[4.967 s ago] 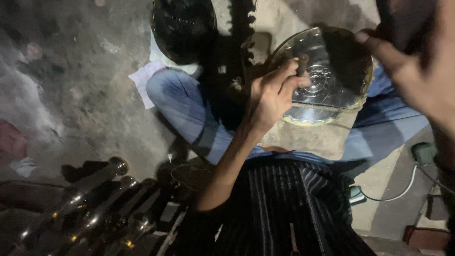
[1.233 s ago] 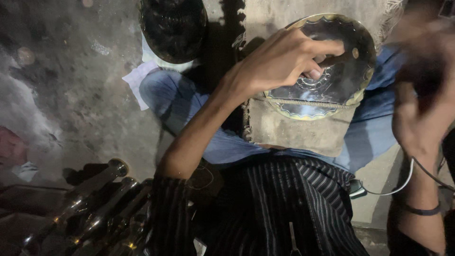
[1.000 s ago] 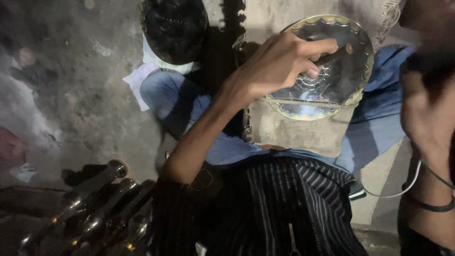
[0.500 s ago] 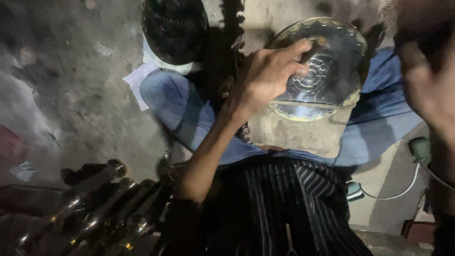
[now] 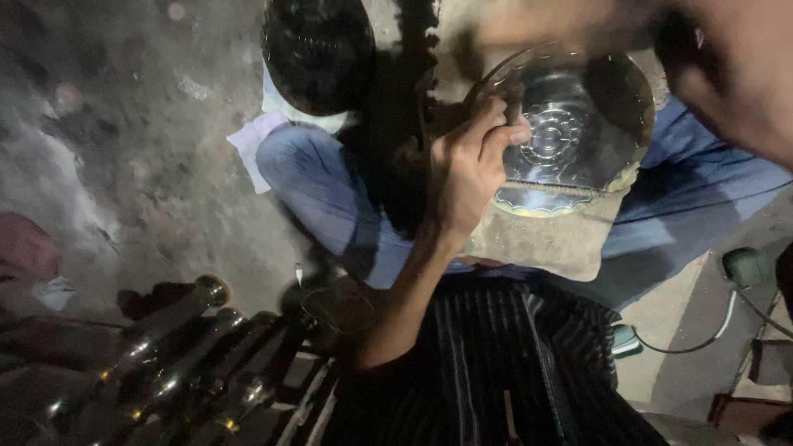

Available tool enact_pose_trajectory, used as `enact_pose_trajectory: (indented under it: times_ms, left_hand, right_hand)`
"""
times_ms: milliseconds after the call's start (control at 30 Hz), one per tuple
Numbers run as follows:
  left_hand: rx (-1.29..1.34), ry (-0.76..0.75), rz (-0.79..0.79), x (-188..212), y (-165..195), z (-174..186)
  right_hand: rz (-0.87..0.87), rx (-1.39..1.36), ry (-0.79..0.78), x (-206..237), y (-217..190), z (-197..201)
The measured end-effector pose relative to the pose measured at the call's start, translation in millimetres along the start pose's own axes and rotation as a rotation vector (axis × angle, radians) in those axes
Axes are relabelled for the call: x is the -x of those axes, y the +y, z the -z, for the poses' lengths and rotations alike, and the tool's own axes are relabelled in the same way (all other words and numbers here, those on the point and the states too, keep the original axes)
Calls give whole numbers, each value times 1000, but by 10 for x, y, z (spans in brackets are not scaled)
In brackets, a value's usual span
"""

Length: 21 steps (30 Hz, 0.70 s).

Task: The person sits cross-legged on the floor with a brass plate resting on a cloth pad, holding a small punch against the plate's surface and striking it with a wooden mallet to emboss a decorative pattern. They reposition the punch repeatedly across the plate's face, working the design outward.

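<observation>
A round shiny metal plate with a stamped flower pattern lies on a grey block resting on my crossed legs in blue jeans. My left hand sits at the plate's left edge, fingers pinched on a short dark rod-like tool that stands on the plate. My right hand is raised close to the camera at the top right, large and blurred. Something dark shows by it, but whether the hand holds it is unclear.
A black round object stands beyond my left knee, with a white cloth beside it on the rough grey floor. Several dark metal tubes with brass tips lie at lower left. A green object with a cable is at right.
My left hand has slid from the plate's top down to its left edge. My right hand has swung up and nearer the camera, across the top right corner.
</observation>
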<state>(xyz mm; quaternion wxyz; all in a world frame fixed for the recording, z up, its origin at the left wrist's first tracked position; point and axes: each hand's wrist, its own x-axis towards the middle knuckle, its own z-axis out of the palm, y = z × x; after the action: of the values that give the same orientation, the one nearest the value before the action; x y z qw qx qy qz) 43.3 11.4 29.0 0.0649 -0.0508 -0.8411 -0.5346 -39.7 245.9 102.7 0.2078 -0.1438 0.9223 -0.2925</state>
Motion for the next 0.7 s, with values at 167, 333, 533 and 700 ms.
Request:
enact_pose_trajectory:
  times_ms: [167,333,533,700]
  left_hand:
    - [-27,80,167,67,221,17]
    - [-53,194,208,127,293,-32]
    - [-89,148,291,241,269,-15]
    - [262,96,268,201,226,-11]
  right_hand:
    - [411,338,90,-49,35,-3]
    - [367,3,-2,-107,30,-100]
    - [442,230,172,-16,-109,-86]
    - [340,854,91,169,-376,34]
